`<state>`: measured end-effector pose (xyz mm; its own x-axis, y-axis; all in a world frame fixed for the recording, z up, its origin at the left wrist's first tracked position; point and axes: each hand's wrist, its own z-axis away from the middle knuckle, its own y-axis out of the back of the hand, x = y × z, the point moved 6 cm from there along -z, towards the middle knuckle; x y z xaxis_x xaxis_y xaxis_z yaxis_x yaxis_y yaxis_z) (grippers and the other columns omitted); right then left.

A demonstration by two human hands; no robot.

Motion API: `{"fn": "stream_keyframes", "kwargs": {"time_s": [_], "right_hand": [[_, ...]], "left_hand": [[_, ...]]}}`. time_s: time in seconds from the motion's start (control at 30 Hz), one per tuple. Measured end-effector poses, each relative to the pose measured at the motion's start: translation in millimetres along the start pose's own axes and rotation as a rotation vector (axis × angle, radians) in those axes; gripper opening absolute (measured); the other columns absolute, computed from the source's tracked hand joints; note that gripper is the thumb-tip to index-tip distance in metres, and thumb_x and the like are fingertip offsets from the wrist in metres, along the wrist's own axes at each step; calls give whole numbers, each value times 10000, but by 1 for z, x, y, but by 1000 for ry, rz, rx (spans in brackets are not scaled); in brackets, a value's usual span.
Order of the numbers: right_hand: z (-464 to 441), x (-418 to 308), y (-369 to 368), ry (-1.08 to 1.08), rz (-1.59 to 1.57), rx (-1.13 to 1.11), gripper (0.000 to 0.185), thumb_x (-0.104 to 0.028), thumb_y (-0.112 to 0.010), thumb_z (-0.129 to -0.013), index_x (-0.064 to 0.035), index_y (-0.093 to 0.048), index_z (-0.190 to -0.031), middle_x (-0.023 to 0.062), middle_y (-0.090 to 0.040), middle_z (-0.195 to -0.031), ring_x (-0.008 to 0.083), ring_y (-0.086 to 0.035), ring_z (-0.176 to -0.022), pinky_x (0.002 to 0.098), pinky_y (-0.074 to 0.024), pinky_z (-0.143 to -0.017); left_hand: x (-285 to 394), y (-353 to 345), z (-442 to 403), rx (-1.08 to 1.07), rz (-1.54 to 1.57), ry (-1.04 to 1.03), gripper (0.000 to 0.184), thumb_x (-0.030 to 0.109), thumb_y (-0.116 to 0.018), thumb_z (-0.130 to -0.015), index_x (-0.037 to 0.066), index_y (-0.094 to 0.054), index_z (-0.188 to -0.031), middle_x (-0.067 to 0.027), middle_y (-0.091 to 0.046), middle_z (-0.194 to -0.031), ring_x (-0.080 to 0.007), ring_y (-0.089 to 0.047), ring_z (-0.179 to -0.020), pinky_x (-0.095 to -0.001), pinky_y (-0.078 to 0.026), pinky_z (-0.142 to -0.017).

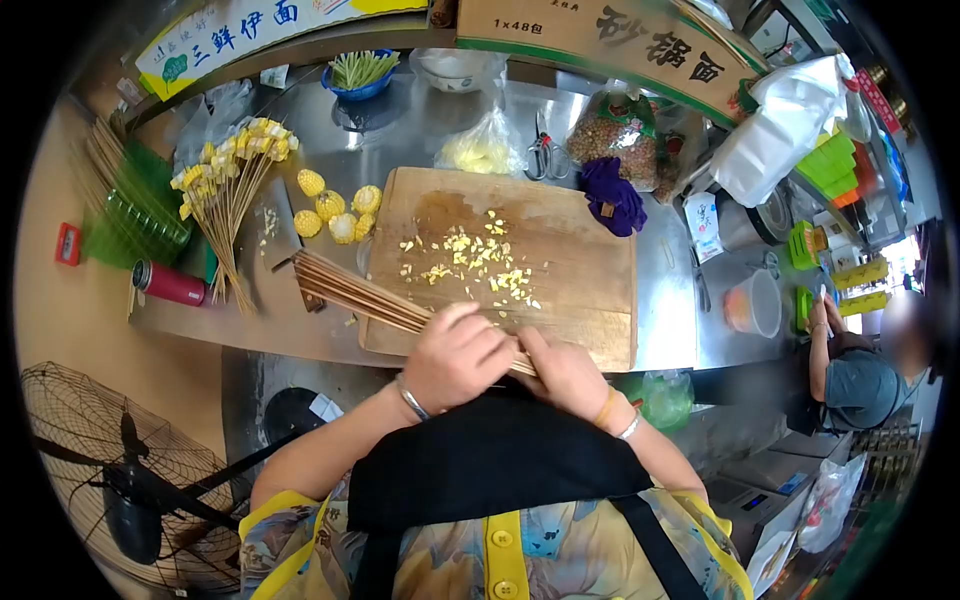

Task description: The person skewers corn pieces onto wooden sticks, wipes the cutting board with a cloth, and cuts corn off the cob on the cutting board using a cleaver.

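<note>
The left hand [462, 357] is wrapping its fingers around a bundle of wooden skewers [355, 292]; the right hand [570, 376] is gripping the near end. The bundle is slanting across the cutting board's [595, 265] near-left corner, its long axis running away leftward, free ends pointing toward the knife [283, 222].

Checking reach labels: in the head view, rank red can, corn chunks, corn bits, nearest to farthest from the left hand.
1. Corn bits: on the board, ahead of the left hand.
2. Corn chunks: left of the board.
3. Red can: far left.
</note>
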<state>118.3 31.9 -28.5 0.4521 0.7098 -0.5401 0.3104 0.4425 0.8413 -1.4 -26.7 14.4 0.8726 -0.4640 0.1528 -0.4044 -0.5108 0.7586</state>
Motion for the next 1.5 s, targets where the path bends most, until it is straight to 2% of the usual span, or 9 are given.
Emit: {"fn": "stream_keyframes", "kwargs": {"time_s": [0.1, 0.3, 0.47, 0.7, 0.83, 1.03, 1.2, 1.37, 1.5], "right_hand": [[-5, 25, -8, 23, -225, -24, 302, -201, -670, -796, -40, -478, -964, 204, -597, -721, 407, -589, -666, 475, -455, -560], [41, 155, 3, -439, -170, 213, 245, -199, -656, -806, -29, -504, -896, 206, -570, -681, 400, -569, -624, 450, -433, -547], [50, 194, 5, -556, -37, 186, 280, -214, -669, -790, -13, -515, -911, 200, -561, -675, 394, -557, -641, 449, -432, -572], [59, 200, 16, -431, 155, 392, 286, -155, -651, -784, -22, -537, -1010, 201, -576, -909, 384, -552, -818, 436, -458, -669], [46, 162, 32, -214, 363, 524, 308, -128, -651, -767, -31, -542, -1038, 182, -551, -977, 361, -541, -893, 415, -462, -715], [18, 99, -42, 91, -86, -4, 265, -159, -647, -780, -63, -544, -1004, 131, -544, -916, 319, -564, -823, 404, -476, -719], [-18, 119, -84, 103, 29, 103, 188, -114, -615, -804, -67, -567, -979, 142, -532, -847, 318, -575, -791, 406, -479, -660], [-65, 99, -54, -131, -77, 280, 185, -148, -586, -847, -79, -579, -1019, 149, -574, -896, 340, -581, -768, 422, -479, -635], [-87, 87, -70, -162, 103, 161, 167, -181, -608, -836, -79, -596, -968, 142, -591, -890, 336, -596, -754, 415, -487, -629]], "left_hand": [[7, 8, 10, 147, 64, -26, 73, 134, -644, -757, 116, -628, -827, -27, -577, -928, -193, -583, -821, -391, -488, -768], [-46, -65, 88, -134, 450, 834, 80, 94, -623, -810, 49, -613, -876, -124, -576, -969, -304, -574, -869, -379, -470, -729], [-91, -140, 21, -15, 275, 679, 285, 96, -603, -835, 13, -574, -1107, -139, -579, -1019, -304, -599, -861, -355, -488, -767], [-140, -225, -2, -418, 38, 449, 89, 107, -544, -809, 69, -614, -849, -118, -565, -865, -307, -570, -858, -394, -478, -746], [-132, -172, -21, -255, 184, 491, 47, 90, -600, -795, 46, -599, -813, -116, -595, -836, -283, -587, -729, -385, -479, -653], [-148, -128, 70, 261, 902, 1172, 65, 67, -607, -859, 36, -589, -914, -72, -652, -861, -154, -610, -650, -234, -478, -576], [-135, -91, 147, 375, 978, 1450, 127, 65, -572, -894, -13, -599, -991, -59, -649, -835, -94, -584, -685, -207, -479, -621], [-109, -80, 165, 289, 1061, 1406, 152, 90, -590, -892, 0, -611, -1013, -43, -649, -824, -85, -591, -695, -231, -493, -618], [-73, -67, 127, -232, 544, 652, 102, 123, -642, -838, 67, -657, -922, -76, -652, -836, -205, -628, -712, -279, -493, -626]]}}
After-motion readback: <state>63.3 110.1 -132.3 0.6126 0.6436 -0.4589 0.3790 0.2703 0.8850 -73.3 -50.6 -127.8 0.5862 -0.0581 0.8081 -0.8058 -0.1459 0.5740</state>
